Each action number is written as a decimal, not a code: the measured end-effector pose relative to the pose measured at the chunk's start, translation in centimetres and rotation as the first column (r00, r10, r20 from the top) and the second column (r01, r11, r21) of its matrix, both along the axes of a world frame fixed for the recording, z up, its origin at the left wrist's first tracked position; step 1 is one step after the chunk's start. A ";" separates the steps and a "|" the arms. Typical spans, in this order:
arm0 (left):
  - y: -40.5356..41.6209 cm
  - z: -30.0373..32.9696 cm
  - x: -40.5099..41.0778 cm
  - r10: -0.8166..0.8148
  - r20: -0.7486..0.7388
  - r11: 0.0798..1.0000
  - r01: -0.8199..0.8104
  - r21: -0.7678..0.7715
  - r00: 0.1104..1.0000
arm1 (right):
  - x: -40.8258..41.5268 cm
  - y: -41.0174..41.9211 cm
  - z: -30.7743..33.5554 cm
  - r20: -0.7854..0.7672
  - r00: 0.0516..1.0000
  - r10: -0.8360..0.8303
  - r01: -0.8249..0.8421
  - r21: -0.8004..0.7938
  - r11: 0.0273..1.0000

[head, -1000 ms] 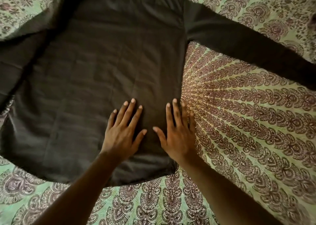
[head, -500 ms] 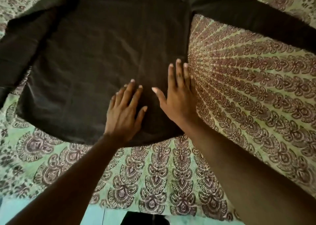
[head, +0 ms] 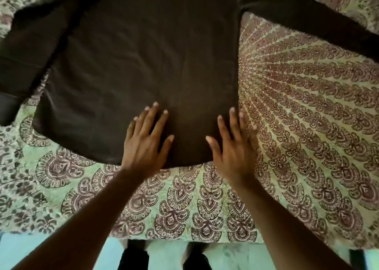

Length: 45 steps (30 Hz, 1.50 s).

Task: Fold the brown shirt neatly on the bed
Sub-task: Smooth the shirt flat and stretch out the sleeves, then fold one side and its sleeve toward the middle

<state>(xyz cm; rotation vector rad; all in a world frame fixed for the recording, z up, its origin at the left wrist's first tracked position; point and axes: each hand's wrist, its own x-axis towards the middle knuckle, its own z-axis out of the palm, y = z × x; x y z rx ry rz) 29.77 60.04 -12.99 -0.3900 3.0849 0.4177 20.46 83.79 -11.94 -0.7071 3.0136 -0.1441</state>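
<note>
The dark brown shirt point(head: 143, 60) lies spread flat on the bed, its hem toward me and a long sleeve stretched out to each side. My left hand point(head: 144, 144) rests palm down on the lower part of the shirt, fingers apart. My right hand point(head: 233, 144) lies flat at the shirt's lower right corner, half on the fabric and half on the bedsheet, fingers spread. Neither hand grips the cloth.
A pale green bedsheet point(head: 297, 116) with maroon paisley print covers the bed. The bed's near edge point(head: 184, 238) runs across the bottom, with light floor and my legs below it.
Both hands have slid back toward the hem and moved apart, the right one onto the shirt's side edge. The view has tilted down, so the bed edge and floor now show.
</note>
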 end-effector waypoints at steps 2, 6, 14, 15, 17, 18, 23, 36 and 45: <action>-2.9 0.2 -0.8 0.051 -0.015 0.998 -0.052 -0.038 0.999 | -1.1 -3.0 0.5 -0.056 0.998 -0.019 0.016 -0.051 0.999; -9.0 -0.6 -0.1 0.074 0.001 0.991 -0.074 -0.108 0.997 | -2.5 -10.5 -0.2 0.012 0.998 -0.060 0.061 -0.056 0.997; -12.0 -1.1 9.6 -0.083 0.041 0.996 0.084 -0.014 0.996 | 9.5 -11.2 -1.7 0.060 0.996 0.062 -0.063 0.016 0.998; -12.1 -0.9 10.4 -0.093 0.035 0.996 0.092 0.016 0.995 | 10.1 -10.7 -1.6 0.062 0.996 0.067 -0.068 0.011 0.998; -13.3 -0.5 10.7 -0.072 -0.004 0.995 0.072 0.063 0.997 | 9.4 -11.5 -1.0 0.034 0.998 0.051 -0.051 -0.012 0.999; -14.2 -0.4 10.3 -0.049 -0.028 0.996 0.051 0.068 0.998 | 8.5 -12.7 -0.9 0.013 0.999 0.033 -0.033 -0.018 0.999; -21.9 -0.4 6.9 -0.052 0.002 0.995 0.052 -0.082 0.999 | 3.2 -23.1 -1.4 -0.010 0.999 -0.043 0.042 -0.029 0.999; -31.4 1.5 8.0 -0.194 0.012 0.968 0.193 -0.159 0.981 | 9.0 -31.1 -2.0 -0.003 0.911 0.412 -0.410 -0.108 0.906; -35.1 3.1 4.8 0.086 0.092 0.995 -0.082 -0.050 0.992 | 7.1 -36.1 -3.0 0.063 0.879 0.474 -0.474 -0.006 0.880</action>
